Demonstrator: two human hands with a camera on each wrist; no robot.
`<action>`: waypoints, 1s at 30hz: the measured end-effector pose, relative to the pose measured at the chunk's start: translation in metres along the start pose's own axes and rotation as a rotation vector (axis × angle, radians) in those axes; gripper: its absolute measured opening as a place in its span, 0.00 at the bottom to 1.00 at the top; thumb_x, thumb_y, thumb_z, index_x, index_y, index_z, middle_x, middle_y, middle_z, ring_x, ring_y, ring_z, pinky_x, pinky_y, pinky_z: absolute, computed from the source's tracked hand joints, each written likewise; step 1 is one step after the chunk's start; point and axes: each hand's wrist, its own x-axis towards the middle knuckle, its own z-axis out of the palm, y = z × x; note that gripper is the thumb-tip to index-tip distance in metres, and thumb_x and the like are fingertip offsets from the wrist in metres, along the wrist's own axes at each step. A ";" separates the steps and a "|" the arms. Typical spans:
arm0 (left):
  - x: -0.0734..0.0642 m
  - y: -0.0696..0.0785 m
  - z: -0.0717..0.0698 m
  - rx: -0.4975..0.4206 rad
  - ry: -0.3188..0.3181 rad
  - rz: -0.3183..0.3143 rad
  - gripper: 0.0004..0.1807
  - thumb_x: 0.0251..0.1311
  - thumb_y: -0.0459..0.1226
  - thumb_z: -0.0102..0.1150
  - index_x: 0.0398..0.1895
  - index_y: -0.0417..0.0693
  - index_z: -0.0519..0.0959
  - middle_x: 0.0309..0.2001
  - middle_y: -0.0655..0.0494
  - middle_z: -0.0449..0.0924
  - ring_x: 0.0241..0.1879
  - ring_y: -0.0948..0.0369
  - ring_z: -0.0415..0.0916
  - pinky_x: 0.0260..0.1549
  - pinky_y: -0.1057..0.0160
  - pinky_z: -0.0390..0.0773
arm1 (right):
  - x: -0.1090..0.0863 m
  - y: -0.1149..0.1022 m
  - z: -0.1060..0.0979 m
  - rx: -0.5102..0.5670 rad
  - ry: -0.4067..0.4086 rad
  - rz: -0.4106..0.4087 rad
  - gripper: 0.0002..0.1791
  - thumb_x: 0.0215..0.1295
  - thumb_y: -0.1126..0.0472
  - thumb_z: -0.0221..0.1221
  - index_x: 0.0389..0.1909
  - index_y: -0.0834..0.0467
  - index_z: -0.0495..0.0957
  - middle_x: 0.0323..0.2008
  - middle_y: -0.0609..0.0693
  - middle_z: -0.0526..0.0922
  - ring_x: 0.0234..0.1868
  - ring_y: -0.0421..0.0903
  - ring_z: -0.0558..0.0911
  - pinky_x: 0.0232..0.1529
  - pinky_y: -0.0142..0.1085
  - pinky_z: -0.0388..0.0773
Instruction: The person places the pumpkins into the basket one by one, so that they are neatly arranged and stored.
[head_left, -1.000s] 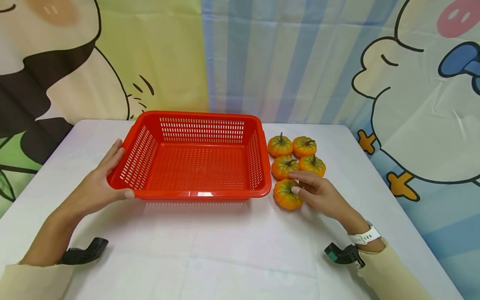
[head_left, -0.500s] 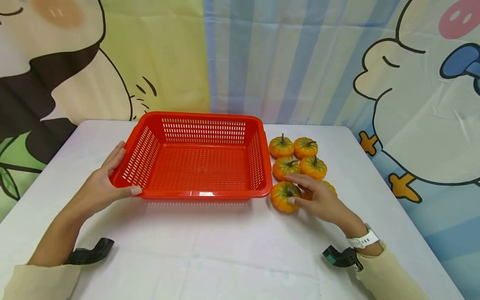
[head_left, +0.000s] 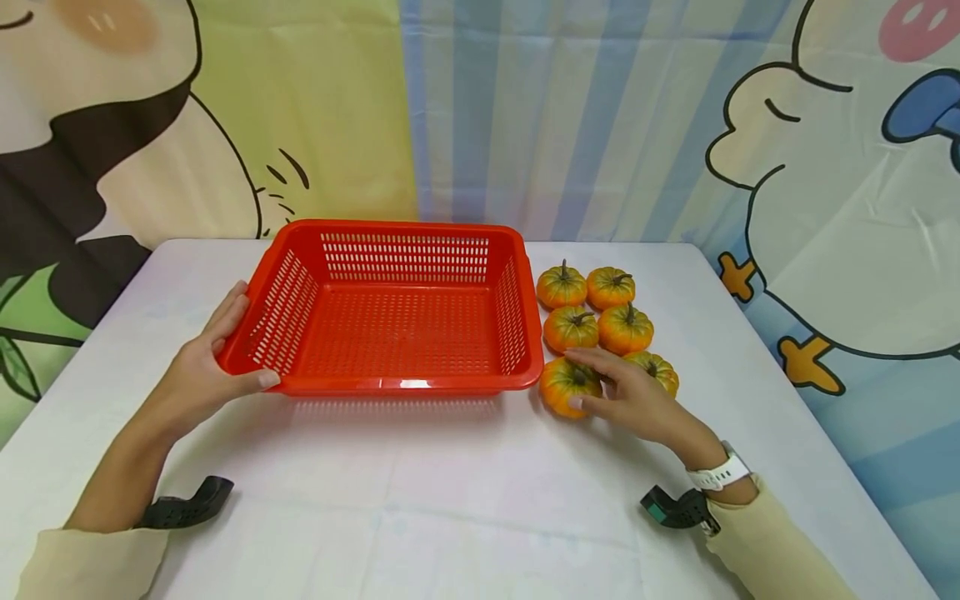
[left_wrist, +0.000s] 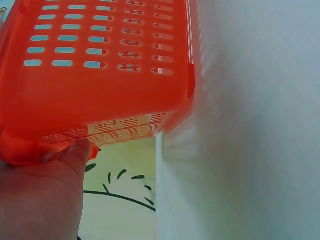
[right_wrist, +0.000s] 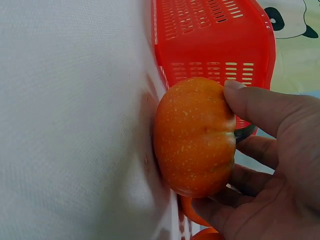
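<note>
A red slotted plastic basket [head_left: 405, 385] stands on the white table. My left hand [head_left: 197, 377] grips its left front corner, thumb along the front rim and fingers at the left side; in the left wrist view, part of the hand [left_wrist: 55, 185] shows at the rim. My right hand [head_left: 637, 398] holds a small orange pumpkin [head_left: 562, 387] at the front of the group, just right of the basket. In the right wrist view, thumb and fingertips rest against this pumpkin [right_wrist: 192, 140], which sits low at the table surface, its dark stem towards the palm.
Several more small pumpkins stand in two columns behind, among them one at the back left [head_left: 561, 288] and one [head_left: 654, 372] partly hidden by my right hand. The white table [head_left: 420, 500] stretches in front. A cartoon-printed curtain [head_left: 495, 117] hangs behind it.
My right hand and the front pumpkin have shifted slightly left, towards the basket. Another pumpkin now shows behind the right hand. The left hand still holds the basket in place.
</note>
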 end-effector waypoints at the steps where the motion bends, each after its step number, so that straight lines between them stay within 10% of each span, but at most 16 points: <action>1: 0.000 0.000 0.000 -0.006 -0.001 0.003 0.57 0.56 0.39 0.69 0.77 0.61 0.36 0.76 0.74 0.31 0.74 0.51 0.39 0.39 0.78 0.74 | 0.000 0.001 0.000 0.008 -0.003 -0.003 0.33 0.60 0.61 0.68 0.66 0.60 0.70 0.64 0.55 0.71 0.61 0.52 0.71 0.59 0.52 0.70; 12: -0.002 -0.002 0.000 -0.002 0.009 0.004 0.57 0.56 0.39 0.69 0.77 0.60 0.36 0.76 0.74 0.31 0.75 0.54 0.37 0.40 0.78 0.73 | 0.000 0.012 0.004 0.121 -0.047 0.062 0.38 0.59 0.57 0.69 0.70 0.55 0.66 0.70 0.58 0.63 0.72 0.62 0.54 0.65 0.60 0.58; 30: -0.002 -0.002 0.001 0.047 0.005 -0.012 0.57 0.56 0.42 0.69 0.77 0.61 0.36 0.76 0.74 0.30 0.75 0.52 0.36 0.42 0.71 0.75 | -0.004 0.015 -0.002 0.125 -0.018 0.088 0.36 0.61 0.56 0.67 0.70 0.54 0.67 0.68 0.56 0.67 0.65 0.56 0.68 0.60 0.54 0.69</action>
